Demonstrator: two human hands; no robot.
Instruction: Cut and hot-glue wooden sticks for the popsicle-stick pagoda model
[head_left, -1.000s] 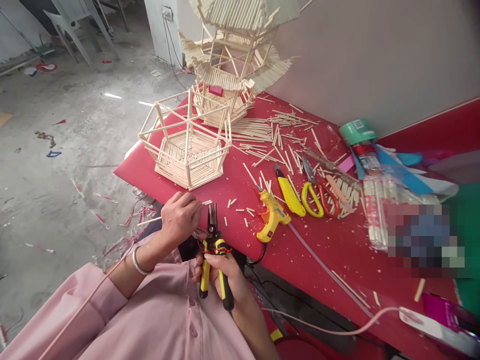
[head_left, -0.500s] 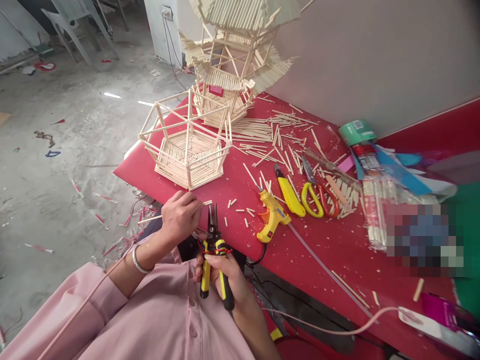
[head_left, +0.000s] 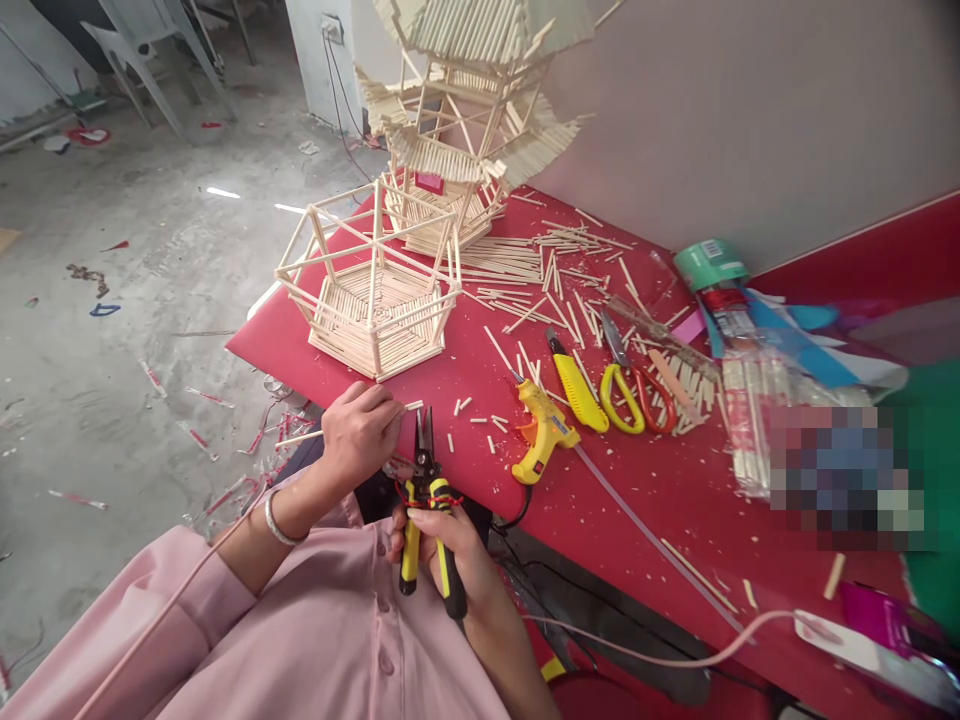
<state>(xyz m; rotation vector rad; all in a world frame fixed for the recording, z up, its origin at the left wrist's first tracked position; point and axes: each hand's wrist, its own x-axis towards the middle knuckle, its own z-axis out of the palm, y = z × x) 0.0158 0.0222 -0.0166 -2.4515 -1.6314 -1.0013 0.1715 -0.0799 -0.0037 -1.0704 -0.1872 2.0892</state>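
Observation:
My left hand is closed around a thin wooden stick, whose long end sticks out to the left while a short tip shows on the right. Beside it, my right hand grips black-and-yellow pliers, jaws pointing up and parted a little near the stick's tip. A red cord wraps their handles. Just beyond my left hand stands an open hexagonal stick frame with a stick floor. Short cut pieces lie right of the jaws.
A tiered stick pagoda stands at the back of the red table. A yellow glue gun, a yellow utility knife, scissors and scattered sticks lie to the right. A pink cable crosses the front.
The view has shifted very slightly. Both hands, the stick and the pliers keep nearly the same position.

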